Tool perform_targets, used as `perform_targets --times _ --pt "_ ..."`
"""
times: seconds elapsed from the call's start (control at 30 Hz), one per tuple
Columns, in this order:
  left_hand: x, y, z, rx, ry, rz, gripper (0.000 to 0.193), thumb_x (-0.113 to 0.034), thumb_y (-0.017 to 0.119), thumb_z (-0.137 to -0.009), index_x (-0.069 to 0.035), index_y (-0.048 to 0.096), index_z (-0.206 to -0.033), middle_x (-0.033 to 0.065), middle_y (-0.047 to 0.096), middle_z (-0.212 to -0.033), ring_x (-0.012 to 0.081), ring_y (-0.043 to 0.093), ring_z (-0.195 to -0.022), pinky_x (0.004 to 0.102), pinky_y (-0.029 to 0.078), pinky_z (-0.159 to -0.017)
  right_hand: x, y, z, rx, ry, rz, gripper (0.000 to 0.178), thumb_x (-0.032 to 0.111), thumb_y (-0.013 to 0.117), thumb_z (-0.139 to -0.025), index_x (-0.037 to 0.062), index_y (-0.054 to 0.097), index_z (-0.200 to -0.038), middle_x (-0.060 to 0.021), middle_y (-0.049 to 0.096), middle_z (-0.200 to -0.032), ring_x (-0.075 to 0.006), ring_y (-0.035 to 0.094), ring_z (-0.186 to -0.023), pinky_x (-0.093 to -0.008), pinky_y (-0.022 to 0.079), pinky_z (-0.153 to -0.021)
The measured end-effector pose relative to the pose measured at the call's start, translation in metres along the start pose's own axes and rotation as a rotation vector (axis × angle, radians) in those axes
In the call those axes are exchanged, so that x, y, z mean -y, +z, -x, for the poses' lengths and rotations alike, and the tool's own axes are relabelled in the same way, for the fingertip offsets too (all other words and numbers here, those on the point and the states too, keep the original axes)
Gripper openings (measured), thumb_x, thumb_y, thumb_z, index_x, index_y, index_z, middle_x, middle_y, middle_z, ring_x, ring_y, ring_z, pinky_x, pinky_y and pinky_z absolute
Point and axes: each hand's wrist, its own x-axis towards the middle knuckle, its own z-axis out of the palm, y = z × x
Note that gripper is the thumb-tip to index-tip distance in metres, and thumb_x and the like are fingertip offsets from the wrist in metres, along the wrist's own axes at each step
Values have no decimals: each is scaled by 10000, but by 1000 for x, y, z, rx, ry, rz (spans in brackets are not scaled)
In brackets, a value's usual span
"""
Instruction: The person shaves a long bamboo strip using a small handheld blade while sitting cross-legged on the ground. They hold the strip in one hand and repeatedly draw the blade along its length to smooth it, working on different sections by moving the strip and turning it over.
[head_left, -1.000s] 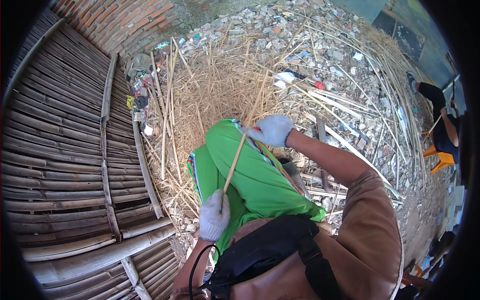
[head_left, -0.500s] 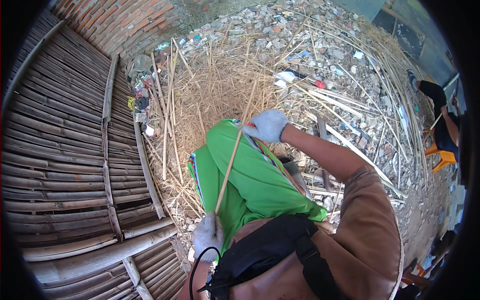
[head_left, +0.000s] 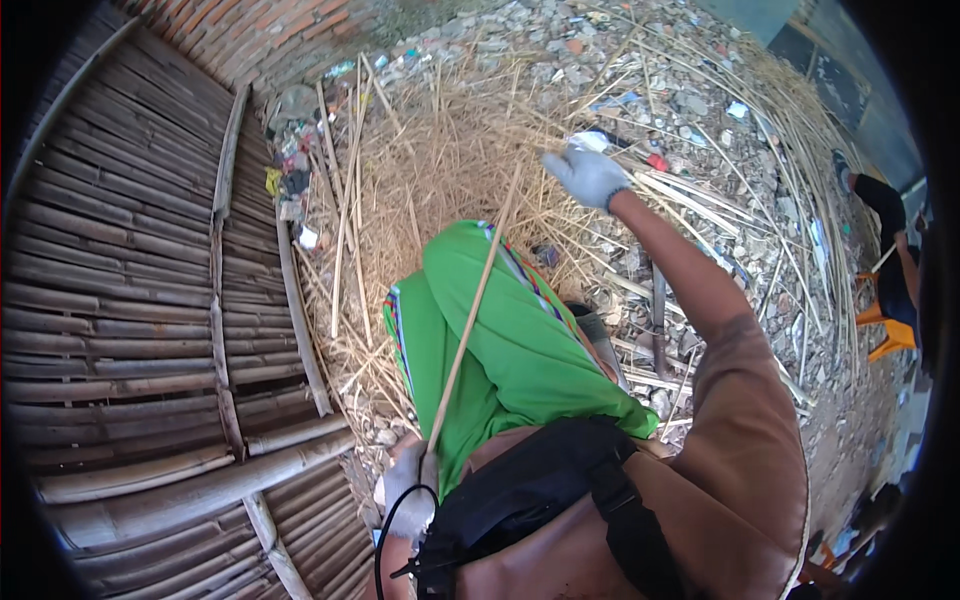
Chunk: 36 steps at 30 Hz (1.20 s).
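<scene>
A long, thin bamboo strip (head_left: pixel 470 320) lies slantwise across my green-clad lap (head_left: pixel 520 345). My left hand (head_left: pixel 410 490), in a pale knitted glove, is closed round its lower end near my hip. The strip's far end reaches past my knee, over the straw-coloured shavings. Beyond and to the right of that end, my gloved right hand (head_left: pixel 587 178) is raised over the ground, apart from the strip. Its thumb side points left with the fingers partly stretched, and nothing shows in it.
A bamboo slat panel (head_left: pixel 120 300) stands along the left side. Dry shavings (head_left: pixel 450 150) cover the ground ahead, with rubble and loose bamboo strips (head_left: pixel 690 200) to the right. A dark long-handled tool (head_left: pixel 659 315) lies beside my foot. At far right a person sits by an orange stool (head_left: pixel 890 330).
My right hand has left the strip near my knee and moved forward and to the right. My left hand keeps its hold on the lower end, slightly lower in view.
</scene>
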Motion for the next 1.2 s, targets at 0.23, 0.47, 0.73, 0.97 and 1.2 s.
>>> perform_targets --times 0.23,0.47,0.73,0.97,1.2 --pt "-43 26 -98 323 -194 430 352 -335 570 -1180 -6 685 -1132 50 680 -730 130 648 -576 323 530 -542 106 41 103 227 -227 -129 795 745 371 -1109 87 803 -997 -254 793 -932 -442 793 -862 -555 622 -848" --pt "-71 60 -191 208 67 289 332 -300 589 -1141 5 678 -1042 162 691 -710 289 704 -574 432 555 -584 116 47 115 255 -232 -2 851 758 360 -1111 57 807 -927 -266 770 -828 -443 789 -772 -575 634 -730" --pt "-62 68 -183 -35 381 -29 241 -208 616 -1123 12 672 -1044 310 669 -846 505 697 -758 542 535 -667 118 56 120 242 -237 3 893 769 348 -1104 22 806 -930 -269 774 -819 -444 791 -749 -584 636 -728" --pt "-44 47 -140 -38 367 -49 201 -180 615 -1126 -3 636 -1033 283 645 -780 486 682 -694 552 524 -626 116 61 121 223 -215 -25 908 780 338 -1100 16 788 -904 -267 772 -810 -442 784 -735 -595 617 -691" --pt "-30 12 -94 7 336 -67 176 -152 600 -1130 -7 607 -1032 265 611 -759 482 663 -666 536 516 -600 126 54 127 178 -228 -10 875 760 327 -1108 22 785 -1000 -264 782 -851 -449 791 -802 -604 617 -726"
